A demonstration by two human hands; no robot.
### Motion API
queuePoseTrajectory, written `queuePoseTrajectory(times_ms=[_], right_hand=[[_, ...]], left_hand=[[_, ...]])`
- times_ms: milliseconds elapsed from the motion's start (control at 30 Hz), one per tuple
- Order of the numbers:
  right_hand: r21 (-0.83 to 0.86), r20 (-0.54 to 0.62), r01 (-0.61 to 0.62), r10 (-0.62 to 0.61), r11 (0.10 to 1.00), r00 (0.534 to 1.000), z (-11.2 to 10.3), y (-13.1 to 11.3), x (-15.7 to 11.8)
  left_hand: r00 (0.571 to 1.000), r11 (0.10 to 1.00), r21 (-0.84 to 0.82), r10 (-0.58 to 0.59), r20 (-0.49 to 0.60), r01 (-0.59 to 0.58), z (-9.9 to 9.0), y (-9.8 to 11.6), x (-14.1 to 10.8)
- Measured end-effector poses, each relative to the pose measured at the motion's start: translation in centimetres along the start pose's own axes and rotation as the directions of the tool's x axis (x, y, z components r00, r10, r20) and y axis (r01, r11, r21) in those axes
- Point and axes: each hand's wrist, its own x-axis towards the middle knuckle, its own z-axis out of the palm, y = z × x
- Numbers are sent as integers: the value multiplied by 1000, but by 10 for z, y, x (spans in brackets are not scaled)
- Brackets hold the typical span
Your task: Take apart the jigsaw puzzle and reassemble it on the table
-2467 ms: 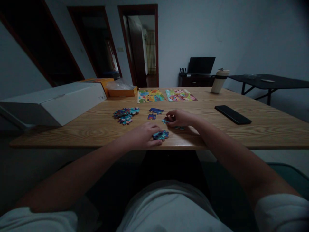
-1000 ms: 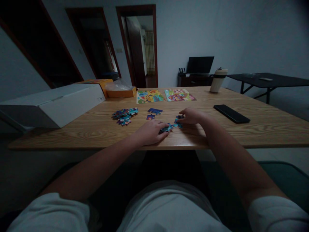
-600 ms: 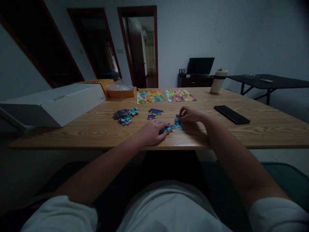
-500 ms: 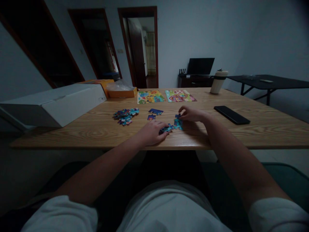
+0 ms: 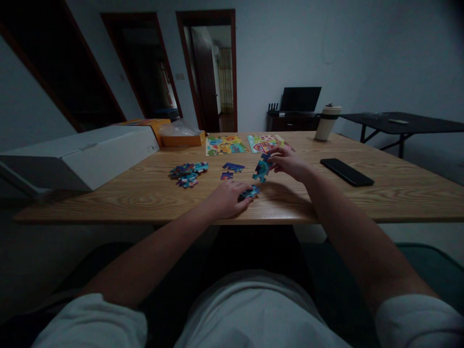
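Centre of frame: my right fingers (image 5: 278, 151) pinch puzzle pieces (image 5: 261, 169) by one side, above the desk (image 5: 297, 203), probably keeping their print uncovered; just below, my left fingers (image 5: 240, 186) close around a cluster (image 5: 251, 193), apparently steadying it. Centre left: a pile (image 5: 188, 172).

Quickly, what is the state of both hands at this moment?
Left hand: partly curled against a small puzzle cluster; whether it grips cannot be told.
Right hand: closed, holding a blue puzzle section tilted up.
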Motion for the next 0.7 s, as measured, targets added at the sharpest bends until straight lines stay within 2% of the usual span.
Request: queuePoseTrajectory(times_ms=[100, 200, 267, 333, 400, 467, 567, 700], right_hand=[[114, 36, 49, -54, 992, 998, 3, 2, 0], [156, 77, 100, -113, 983, 991, 7, 4, 0], [171, 94, 142, -159, 975, 983, 10, 4, -1], [188, 116, 186, -210, 964, 971, 13, 4, -3], [196, 144, 220, -250, 956, 958, 16, 2, -5], [179, 167, 235, -265, 955, 950, 19, 0, -8], [131, 174, 254, -275, 958, 946, 23, -2, -9], [112, 119, 271, -284, 956, 951, 27, 0, -7]], left_hand=[[1000, 1000, 6, -6, -2, 6, 0, 1, -2], [996, 999, -15, -38, -76, 37, -3, 0, -3], [981, 990, -109, -109, -163, 92, -8, -5, 1], [950, 946, -280, -225, -218, 160, -13, -15, 10], [929, 869, -452, -316, -194, 201, -17, -25, 21], [937, 802, -561, -326, -126, 203, -20, -33, 32], [955, 762, -621, -287, -73, 182, -22, -37, 42], [948, 763, -618, -307, -84, 192, -22, -31, 44]])
